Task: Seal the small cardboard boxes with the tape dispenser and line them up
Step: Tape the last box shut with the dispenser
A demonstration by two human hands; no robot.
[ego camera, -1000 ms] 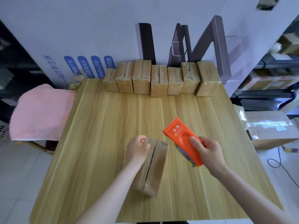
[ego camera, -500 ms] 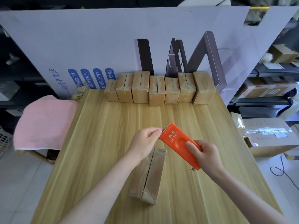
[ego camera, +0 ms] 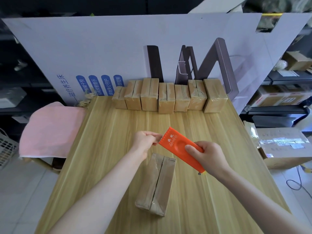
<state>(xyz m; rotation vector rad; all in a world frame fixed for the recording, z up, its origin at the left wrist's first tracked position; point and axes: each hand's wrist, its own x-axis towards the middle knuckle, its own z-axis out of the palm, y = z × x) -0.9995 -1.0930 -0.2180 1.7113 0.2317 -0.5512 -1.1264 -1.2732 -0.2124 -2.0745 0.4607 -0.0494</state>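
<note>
A small brown cardboard box (ego camera: 157, 184) lies lengthwise on the wooden table (ego camera: 108, 149), its top flaps meeting along a middle seam. Just beyond and above it my right hand (ego camera: 208, 157) grips the orange tape dispenser (ego camera: 179, 146), tilted with its toothed end to the left. My left hand (ego camera: 146, 142) pinches the clear tape end at that toothed edge. Several sealed boxes (ego camera: 166, 97) stand in a row at the table's far edge.
A large white printed cardboard sheet (ego camera: 118, 56) stands behind the row. A pink towel (ego camera: 50, 129) covers a stool left of the table. Cardboard cartons (ego camera: 283, 146) and shelves sit to the right. A cable lies on the floor at right.
My left hand has left the box and risen to the dispenser's toothed edge, where it now pinches the tape. The dispenser has tilted flatter and moved left above the box.
</note>
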